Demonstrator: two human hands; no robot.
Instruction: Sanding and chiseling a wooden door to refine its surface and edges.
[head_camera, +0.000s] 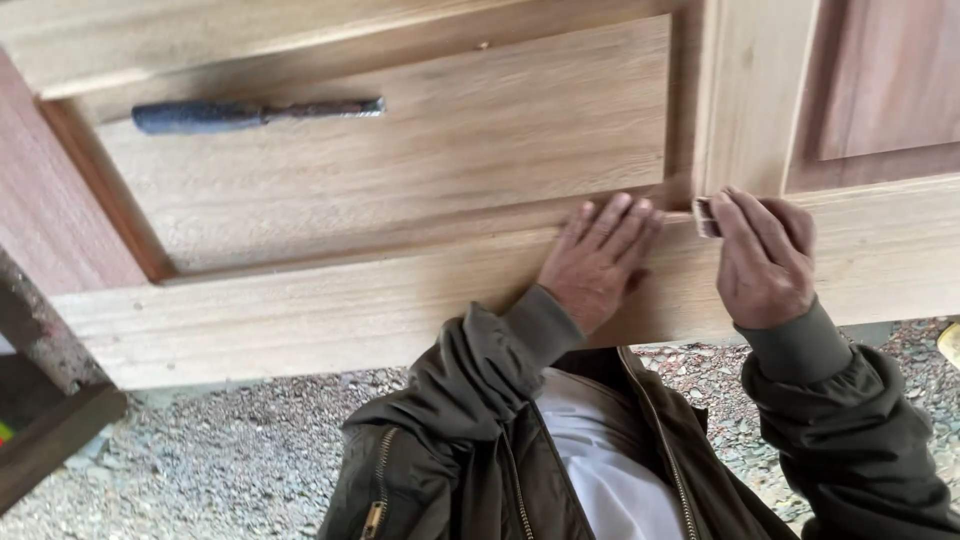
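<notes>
Jacket (470, 450) fills the bottom of the view, olive, zip open over a white shirt (600, 470). Gravel (220, 470) lies on the ground below the door edge.

Door (380, 300) lies flat in front of me, pale wood w/ a raised panel (420, 140) set in a frame; reddish wood shows at far left & in the upper right corner.

L hand (597, 260) rests palm down on the bottom rail, fingers (615, 222) spread a little & flat, tips touching the lower moulding of the panel near its right corner. Nothing held in that grip.

R hand (765, 262) is just beside it, to the right, at the foot of the upright stile (750, 90). This grip is pressed together, pinching a small block (706, 216) betw. thumb & fingers; block is dark w/ a light stripe on the end, sticking out to the left of the fingers. It sits at the joint where rail meets stile, at or just above the wood; can't tell if it touches. Can't tell what the block is made of either.

Chisel (250, 113) lies on the panel's upper left, well apart from both hands: dark blue-grey handle at left, rusty shank pointing right.

Dark timber (50, 430) at lower left, by the gravel.
</notes>
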